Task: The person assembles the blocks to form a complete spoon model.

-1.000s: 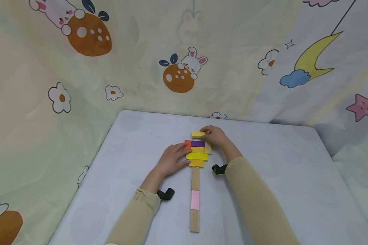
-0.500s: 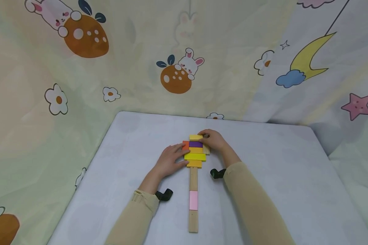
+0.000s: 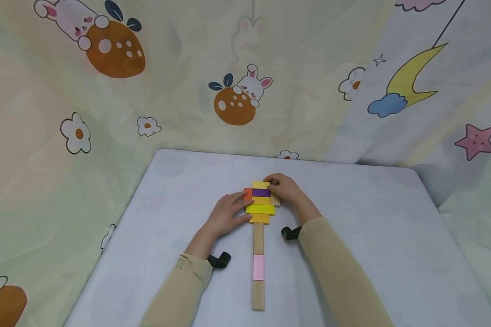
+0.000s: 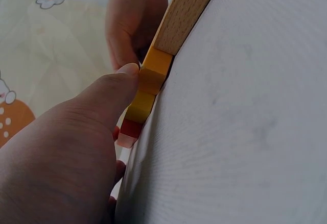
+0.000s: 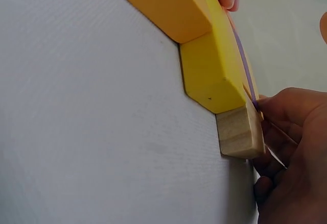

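Note:
Flat wooden blocks lie joined on the table in the head view. At their far end is a yellow block (image 3: 260, 185), its right end pinched by my right hand (image 3: 286, 187). Against it lies a purple block (image 3: 261, 192), then an amber block (image 3: 261, 200), a bright yellow block (image 3: 261, 209) and another amber block (image 3: 259, 219). My left hand (image 3: 226, 213) rests along the left side with fingers extended, touching the orange block (image 3: 247, 192) and the lower blocks; its thumb reaches the amber one in the left wrist view. A plain wood block (image 5: 239, 132) stands under my right hand.
Toward me runs a narrow column: a plain block (image 3: 258, 239), a pink block (image 3: 258, 267) and another plain block (image 3: 258, 295). White cloth covers the table (image 3: 343, 227). Behind it hangs a printed curtain (image 3: 303, 104). Dark wrist cameras jut out beside both sleeves.
My right hand has drawn the far yellow block toward me, closing the gap to the purple block. My left hand has stayed in place. The head view has shifted slightly.

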{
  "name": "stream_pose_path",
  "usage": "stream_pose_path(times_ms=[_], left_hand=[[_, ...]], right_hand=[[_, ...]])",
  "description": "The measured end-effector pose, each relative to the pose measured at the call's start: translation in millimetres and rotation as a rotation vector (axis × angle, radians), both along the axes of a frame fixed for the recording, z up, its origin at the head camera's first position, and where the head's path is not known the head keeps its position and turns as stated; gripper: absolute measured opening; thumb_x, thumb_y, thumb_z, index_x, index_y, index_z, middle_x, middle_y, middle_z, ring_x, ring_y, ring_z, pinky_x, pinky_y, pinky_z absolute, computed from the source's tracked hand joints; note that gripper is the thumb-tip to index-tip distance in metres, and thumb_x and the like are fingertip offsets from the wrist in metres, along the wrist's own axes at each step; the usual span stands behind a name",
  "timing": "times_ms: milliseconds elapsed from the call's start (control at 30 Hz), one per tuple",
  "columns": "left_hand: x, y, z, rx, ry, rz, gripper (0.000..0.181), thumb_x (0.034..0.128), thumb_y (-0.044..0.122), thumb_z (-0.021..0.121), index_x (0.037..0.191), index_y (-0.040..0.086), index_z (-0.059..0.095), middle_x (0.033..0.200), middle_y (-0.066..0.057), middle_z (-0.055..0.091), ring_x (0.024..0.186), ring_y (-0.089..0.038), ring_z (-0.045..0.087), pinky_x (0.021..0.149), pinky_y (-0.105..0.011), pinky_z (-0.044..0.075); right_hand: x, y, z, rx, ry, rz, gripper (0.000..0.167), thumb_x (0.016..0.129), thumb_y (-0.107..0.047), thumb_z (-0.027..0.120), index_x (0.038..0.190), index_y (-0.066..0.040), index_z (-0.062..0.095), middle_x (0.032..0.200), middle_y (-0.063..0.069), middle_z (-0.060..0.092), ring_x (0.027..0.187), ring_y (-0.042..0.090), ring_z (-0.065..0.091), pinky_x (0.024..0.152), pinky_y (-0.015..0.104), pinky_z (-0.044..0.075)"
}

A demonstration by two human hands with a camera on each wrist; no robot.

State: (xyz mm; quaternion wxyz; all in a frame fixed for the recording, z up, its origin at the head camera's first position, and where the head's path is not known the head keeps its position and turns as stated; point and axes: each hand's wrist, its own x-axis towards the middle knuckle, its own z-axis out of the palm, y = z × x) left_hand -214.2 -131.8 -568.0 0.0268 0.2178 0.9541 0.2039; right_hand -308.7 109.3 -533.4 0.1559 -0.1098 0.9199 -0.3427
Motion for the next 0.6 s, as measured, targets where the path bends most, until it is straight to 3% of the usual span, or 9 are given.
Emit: stream_pose_path(times_ms=[167,300,433,600], left_hand=[[0.1,0.4,-2.2,0.001,0.031,-0.009,0.056,0.0945,0.058,0.055,0.146,0.036,0.048,0.160,0.006,0.032,0.147,-0.021,0.032,0.123,-0.048,0.020],[0.4,0.6,-3.0,0.005,0.039,-0.008,0.057,0.0942,0.058,0.056,0.146,0.036,0.048,0.161,0.005,0.032,0.147,-0.020,0.032,0.123,-0.048,0.021],[0.8,0.5,-3.2,0.012,0.031,0.003,0.059,0.0939,0.058,0.056,0.147,0.036,0.046,0.161,0.005,0.031,0.148,-0.019,0.030,0.123,-0.047,0.020],[0.9,-0.9,-2.7,0.029,0.010,0.020,0.060,0.0951,0.058,0.054,0.150,0.035,0.042,0.162,0.006,0.028,0.149,-0.019,0.029,0.124,-0.046,0.019]], right_hand=[[5.2,1.4,1.3,0.017,0.052,0.013,0.034,0.099,-0.023,0.053,0.132,-0.019,0.062,0.141,0.007,0.055,0.130,0.030,0.049,0.114,0.051,0.038],[14.1,4.4,6.0,0.059,0.106,-0.034,0.038,0.099,-0.022,0.050,0.136,-0.019,0.059,0.144,0.008,0.053,0.131,0.030,0.049,0.113,0.051,0.040],[29.7,11.7,15.7,0.109,0.176,-0.098,0.038,0.100,-0.022,0.049,0.137,-0.019,0.058,0.146,0.008,0.051,0.132,0.032,0.046,0.113,0.052,0.039],[54.1,29.9,26.3,0.146,0.291,-0.123,0.039,0.101,-0.023,0.048,0.138,-0.015,0.057,0.147,0.010,0.051,0.136,0.035,0.042,0.114,0.056,0.033]])
